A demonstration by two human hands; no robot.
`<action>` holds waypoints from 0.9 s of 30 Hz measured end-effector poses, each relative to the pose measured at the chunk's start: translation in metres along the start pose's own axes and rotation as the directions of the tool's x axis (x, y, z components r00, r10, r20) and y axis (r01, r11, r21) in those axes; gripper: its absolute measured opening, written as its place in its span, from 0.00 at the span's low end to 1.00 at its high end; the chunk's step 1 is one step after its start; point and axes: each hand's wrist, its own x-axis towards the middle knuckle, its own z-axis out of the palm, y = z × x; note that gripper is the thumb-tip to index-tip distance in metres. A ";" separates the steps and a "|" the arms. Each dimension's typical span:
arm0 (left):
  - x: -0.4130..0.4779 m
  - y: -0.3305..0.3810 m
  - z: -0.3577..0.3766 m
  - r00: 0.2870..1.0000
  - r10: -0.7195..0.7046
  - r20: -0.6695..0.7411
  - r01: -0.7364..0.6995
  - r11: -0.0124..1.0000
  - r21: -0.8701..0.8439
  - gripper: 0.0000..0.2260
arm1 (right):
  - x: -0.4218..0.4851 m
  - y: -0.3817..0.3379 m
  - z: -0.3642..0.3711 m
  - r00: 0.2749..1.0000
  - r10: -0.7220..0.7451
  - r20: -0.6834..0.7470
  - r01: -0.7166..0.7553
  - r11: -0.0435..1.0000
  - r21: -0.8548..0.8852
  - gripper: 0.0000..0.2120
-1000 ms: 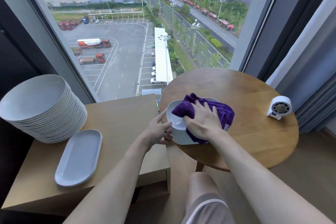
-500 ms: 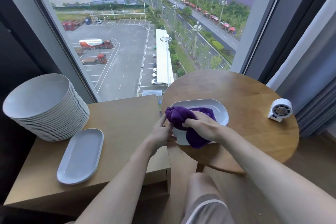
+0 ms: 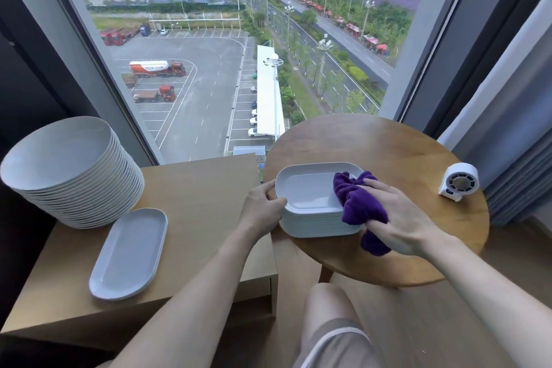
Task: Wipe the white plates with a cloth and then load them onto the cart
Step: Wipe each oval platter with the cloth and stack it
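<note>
1. Head view, hands: right hand [image 3: 400, 224] grips a bunched purple cloth [image 3: 358, 206] and presses it on the right end of the top plate [image 3: 307, 191]. Left hand [image 3: 263, 209] curls its fingers round the left rim of the plate stack [image 3: 316, 221], steadying it.
2. Head view, places: the stack sits at the left edge of the round table [image 3: 388, 152], and a small white fan [image 3: 458, 182] stands near the right edge. On the wooden cart [image 3: 203, 203] alongside, one oval plate [image 3: 128, 254] lies near the front edge and a tall pile of round plates [image 3: 71, 170] fills the far left corner.
3. Progress, judged: the top plate is mid-wipe. The plates beneath look untouched, so most wiping and loading remains.
</note>
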 end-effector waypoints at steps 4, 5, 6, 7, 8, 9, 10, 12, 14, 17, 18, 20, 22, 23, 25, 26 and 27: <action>0.000 0.001 0.005 0.999 0.033 -0.030 -0.031 0.997 0.068 0.12 | 0.004 -0.009 0.024 0.983 0.095 -0.157 -0.074 0.989 0.130 0.36; 0.000 0.001 0.005 0.999 0.028 -0.031 -0.025 0.997 0.079 0.10 | 0.007 -0.013 0.028 0.973 0.144 -0.182 -0.117 0.981 0.152 0.36; 0.000 0.002 0.005 0.999 0.022 -0.031 -0.019 0.996 0.088 0.10 | 0.011 -0.017 0.031 0.960 0.200 -0.197 -0.165 0.969 0.184 0.35; -0.001 0.004 0.004 0.999 0.015 -0.030 -0.012 0.995 0.096 0.10 | 0.015 -0.021 0.033 0.945 0.254 -0.205 -0.209 0.953 0.217 0.33; 0.000 0.005 0.003 0.999 0.013 -0.032 -0.009 0.995 0.101 0.11 | 0.018 -0.024 0.034 0.931 0.297 -0.211 -0.243 0.938 0.247 0.31; 0.000 0.006 0.003 0.999 0.018 -0.039 -0.013 0.993 0.116 0.14 | 0.021 -0.027 0.035 0.919 0.329 -0.217 -0.267 0.925 0.272 0.29; 0.000 0.008 0.003 0.999 0.025 -0.049 -0.018 0.990 0.138 0.16 | 0.023 -0.029 0.036 0.910 0.350 -0.221 -0.281 0.914 0.291 0.28; 0.000 0.009 0.003 0.995 0.054 -0.086 -0.036 0.980 0.198 0.16 | 0.025 -0.032 0.037 0.902 0.368 -0.227 -0.294 0.907 0.303 0.28; 0.001 0.009 0.004 0.988 0.084 -0.126 -0.055 0.973 0.223 0.17 | 0.026 -0.033 0.038 0.900 0.368 -0.232 -0.295 0.908 0.297 0.28; 0.000 0.013 0.006 0.982 0.114 -0.150 -0.086 0.980 0.181 0.14 | 0.025 -0.030 0.036 0.902 0.363 -0.232 -0.287 0.908 0.306 0.27; -0.002 0.015 0.006 0.982 0.118 -0.148 -0.094 0.983 0.160 0.13 | 0.024 -0.029 0.036 0.904 0.357 -0.234 -0.279 0.910 0.308 0.27; -0.004 0.019 0.006 0.982 0.110 -0.154 -0.091 0.988 0.125 0.19 | 0.023 -0.030 0.037 0.908 0.345 -0.238 -0.269 0.915 0.301 0.28; -0.007 0.021 0.008 0.982 0.079 -0.173 -0.072 0.996 0.050 0.22 | 0.020 -0.031 0.039 0.914 0.323 -0.247 -0.252 0.926 0.279 0.29; -0.007 0.021 0.009 0.981 0.056 -0.183 -0.057 0.998 -0.001 0.22 | 0.019 -0.031 0.039 0.917 0.307 -0.255 -0.237 0.933 0.269 0.29; -0.006 0.023 0.010 0.982 -0.011 -0.188 -0.008 0.995 -0.103 0.22 | 0.017 -0.030 0.039 0.924 0.275 -0.267 -0.208 0.945 0.254 0.29; -0.006 0.025 0.010 0.984 -0.041 -0.174 0.012 0.986 -0.168 0.22 | 0.017 -0.030 0.039 0.927 0.261 -0.271 -0.194 0.948 0.251 0.28; -0.008 0.027 0.010 0.986 -0.056 -0.156 0.019 0.973 -0.229 0.20 | 0.016 -0.031 0.037 0.928 0.247 -0.279 -0.176 0.951 0.254 0.27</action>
